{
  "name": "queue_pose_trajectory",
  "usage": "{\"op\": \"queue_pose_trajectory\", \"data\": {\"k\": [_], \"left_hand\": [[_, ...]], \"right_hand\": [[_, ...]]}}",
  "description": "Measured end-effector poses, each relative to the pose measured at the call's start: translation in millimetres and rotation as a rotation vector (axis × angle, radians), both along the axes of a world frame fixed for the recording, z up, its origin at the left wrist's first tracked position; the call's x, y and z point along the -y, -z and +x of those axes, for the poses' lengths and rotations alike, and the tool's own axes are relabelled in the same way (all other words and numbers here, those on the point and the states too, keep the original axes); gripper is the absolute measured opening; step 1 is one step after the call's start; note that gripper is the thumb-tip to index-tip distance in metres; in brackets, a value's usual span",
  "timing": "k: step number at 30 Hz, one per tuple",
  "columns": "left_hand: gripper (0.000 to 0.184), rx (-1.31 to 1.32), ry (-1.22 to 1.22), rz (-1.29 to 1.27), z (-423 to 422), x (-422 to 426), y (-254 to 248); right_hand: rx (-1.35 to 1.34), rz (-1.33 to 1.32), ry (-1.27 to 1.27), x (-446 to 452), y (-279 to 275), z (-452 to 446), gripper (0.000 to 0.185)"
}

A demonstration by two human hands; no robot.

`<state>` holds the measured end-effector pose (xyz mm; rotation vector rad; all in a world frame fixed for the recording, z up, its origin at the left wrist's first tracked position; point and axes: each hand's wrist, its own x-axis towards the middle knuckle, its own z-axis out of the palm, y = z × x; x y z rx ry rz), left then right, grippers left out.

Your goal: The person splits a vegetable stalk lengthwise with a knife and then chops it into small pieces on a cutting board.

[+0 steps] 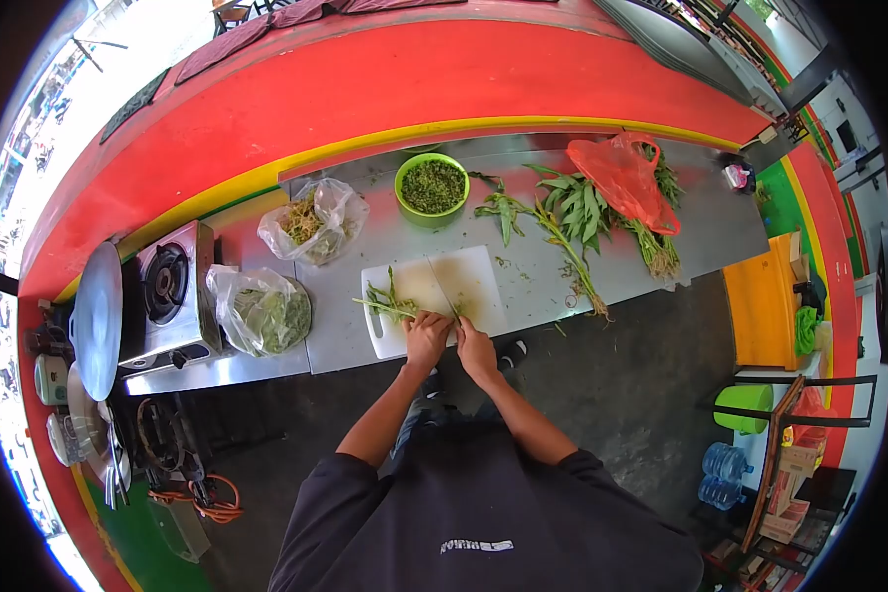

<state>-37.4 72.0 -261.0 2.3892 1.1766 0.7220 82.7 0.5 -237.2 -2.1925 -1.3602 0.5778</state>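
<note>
Position of workpiece: the green stems (391, 304) lie on the white cutting board (401, 337), in its left half. The board sits at the front edge of the worktop (335, 318), its near side roughly in line with that edge.

Grip, left hand (427, 335): fingers bent together and pressed down on the stems, at the end nearest the middle of the board. The stems extend leftward from the fingers. Their long axis crosses the board from side to side, and the loose ends reach slightly past its left edge. One leafy tip angles toward the far edge.

Grip, right hand (476, 345): fingers curled together just beside the left hand, near the board's front edge, apparently clamped on the handle of a knife (442, 284); the handle itself is hidden. What appears to be the blade shows as a thin line pointing toward the board's far edge, slanting slightly left.

Governing relation: blade and stems lie crosswise, with the contact zone directly ahead of the fingertips. The left hand is nearer to the stems; the right hand lies on the blade's side. Whether the blade touches the stems cannot be told at this size.
</note>
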Motion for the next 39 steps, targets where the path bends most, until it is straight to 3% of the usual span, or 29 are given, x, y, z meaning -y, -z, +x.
{"op": "queue_pose_trajectory", "data": {"k": [3, 8, 34, 39], "left_hand": [[0.012, 0.005, -0.015, 0.022, -0.8, 2.2, 1.7], [0.012, -0.013, 0.007, 0.053, -3.8, 5.6, -2.0], [0.013, -0.003, 0.003, 0.047, -5.7, 0.6, -2.1], [0.012, 0.045, -0.017, 0.011, -5.9, -2.1, 7.7]], "right_hand": [[-0.018, -0.089, 0.001, 15.9, -6.5, -4.0, 0.036], [-0.007, 0.011, -0.007, 2.9, 9.7, -1.5, 0.036], [0.019, 0.016, -0.01, -3.0, 11.5, -3.9, 0.037], [-0.001, -0.139, -0.001, 15.9, -5.6, -8.8, 0.036]]}}
